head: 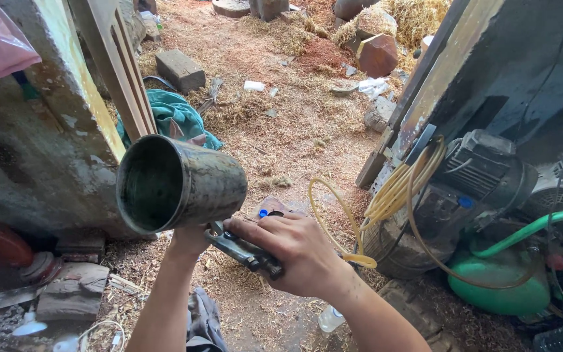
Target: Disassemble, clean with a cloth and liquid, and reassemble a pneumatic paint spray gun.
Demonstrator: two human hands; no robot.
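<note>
A tarnished metal cup [180, 184], the reservoir of a spray gun [242, 251], is held tipped on its side in the middle of the view, above a floor covered in sawdust [281, 137]. Its open mouth faces left and toward the camera; the inside looks dark, greenish and stained, and no liquid can be seen in it. The right hand [294, 251] is closed around the gun's dark metal body just below the cup. The left hand [190, 240] is pressed up under the cup, mostly hidden behind it, so its grip cannot be told. A pale yellow hose [333, 208] loops from near the right wrist to a coil on an air compressor [490, 195] with a green tank [500, 287] at right. A teal cloth [174, 114] lies on the floor behind the cup, beside leaning wooden boards [122, 65]. A clear plastic bottle [330, 319] lies below the right forearm; its contents cannot be told.
</note>
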